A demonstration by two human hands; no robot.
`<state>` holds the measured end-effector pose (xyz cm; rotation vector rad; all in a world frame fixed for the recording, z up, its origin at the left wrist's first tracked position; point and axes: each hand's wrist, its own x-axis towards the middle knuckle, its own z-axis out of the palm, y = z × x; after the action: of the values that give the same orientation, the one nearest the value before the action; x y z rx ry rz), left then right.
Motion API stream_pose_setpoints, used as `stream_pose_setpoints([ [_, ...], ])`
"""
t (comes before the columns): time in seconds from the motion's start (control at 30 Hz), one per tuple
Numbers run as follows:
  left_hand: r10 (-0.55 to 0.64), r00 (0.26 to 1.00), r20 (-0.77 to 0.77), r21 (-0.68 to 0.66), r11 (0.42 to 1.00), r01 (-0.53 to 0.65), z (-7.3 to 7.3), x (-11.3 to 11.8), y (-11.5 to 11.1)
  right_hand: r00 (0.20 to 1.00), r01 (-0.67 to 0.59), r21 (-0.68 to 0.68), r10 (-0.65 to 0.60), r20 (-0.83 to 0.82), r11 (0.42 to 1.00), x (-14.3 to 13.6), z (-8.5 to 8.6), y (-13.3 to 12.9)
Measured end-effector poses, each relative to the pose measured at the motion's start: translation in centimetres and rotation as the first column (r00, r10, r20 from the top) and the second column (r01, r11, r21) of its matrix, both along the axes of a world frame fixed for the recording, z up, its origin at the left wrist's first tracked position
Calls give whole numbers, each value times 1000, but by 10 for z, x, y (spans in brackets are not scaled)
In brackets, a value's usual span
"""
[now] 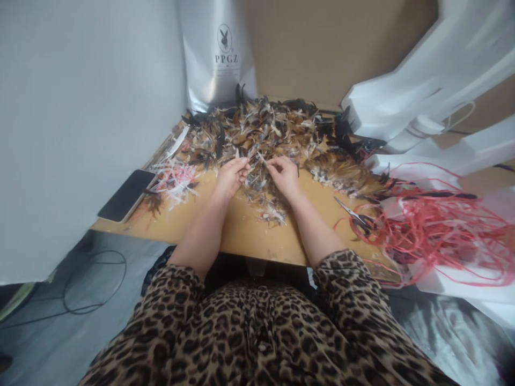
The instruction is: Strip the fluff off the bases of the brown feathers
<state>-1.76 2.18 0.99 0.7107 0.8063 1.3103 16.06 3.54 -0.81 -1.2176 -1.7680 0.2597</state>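
A broad heap of brown, black and white feathers [277, 126] covers the back of the tan table [261, 244]. My left hand [233, 176] is closed in a pinch at the front of the heap, with a small pale tip showing above the fingers. Across a short gap, my right hand [284, 174] pinches a thin whitish feather [262, 158] between thumb and finger. Below and between both hands lies a smaller patch of loose feathers [273, 213]. What the left fingers grip is too small to tell.
Scissors [356, 214] lie right of my forearm, beside a tangle of red plastic strips [446, 230]. Pink and white strips [177, 179] and a phone [127, 196] lie at the left. A silver bag [219, 64] stands behind the heap, and a brown feather bundle [350, 174] lies right.
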Motion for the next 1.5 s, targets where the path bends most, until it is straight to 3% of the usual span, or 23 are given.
stream_pose_setpoints([
  [0.17, -117, 987, -110, -68, 992, 110, -1, 1, -3, 997, -79, 166, 81, -5, 983, 8, 6, -11],
  [0.27, -199, 967, -161, -85, 979, 187, -5, 1, -2, 989, -114, 218, 89, 119, 969, 12, 10, -16],
  [0.33, -189, 959, -213, -53, 982, 181, -7, 1, -1, 972, -128, 240, 73, 225, 962, 15, 11, -16],
  [0.43, 41, 925, -378, 118, 993, 4, -5, 2, -2, 945, -130, 226, 51, 322, 965, 19, 12, -16],
  [0.5, 309, 828, -468, 333, 929, -159, -1, 2, -6, 935, -119, 191, 45, 352, 974, 20, 13, -17],
  [0.53, 401, 773, -492, 444, 879, -173, 2, 2, -9, 930, -111, 169, 43, 365, 979, 20, 14, -18],
  [0.6, 456, 692, -560, 579, 813, -67, 7, 2, -14, 922, -92, 130, 35, 385, 987, 19, 15, -19],
  [0.73, 484, 552, -679, 664, 726, 179, 8, 2, -16, 919, -74, 92, 32, 392, 993, 18, 16, -21],
  [0.87, 494, 501, -710, 664, 707, 244, 0, 1, -9, 919, -78, 100, 32, 394, 992, 17, 17, -21],
  [1.07, 445, 514, -733, 617, 753, 228, -6, 0, -6, 931, -98, 139, 41, 362, 985, 16, 18, -22],
  [1.17, 403, 566, -719, 588, 787, 187, -8, 3, -6, 955, -84, 142, 40, 293, 986, 14, 18, -23],
  [1.27, 292, 688, -664, 471, 878, 81, -9, 10, -6, 992, 18, 128, -34, 122, 992, 11, 17, -22],
  [1.37, 138, 849, -509, 260, 966, -1, -8, 16, -7, 987, 114, 49, -107, -116, 992, 5, 15, -19],
  [1.5, -7, 975, -221, 47, 999, 18, -4, 19, -8, 909, 32, -114, -77, -409, 993, -7, 14, -19],
])
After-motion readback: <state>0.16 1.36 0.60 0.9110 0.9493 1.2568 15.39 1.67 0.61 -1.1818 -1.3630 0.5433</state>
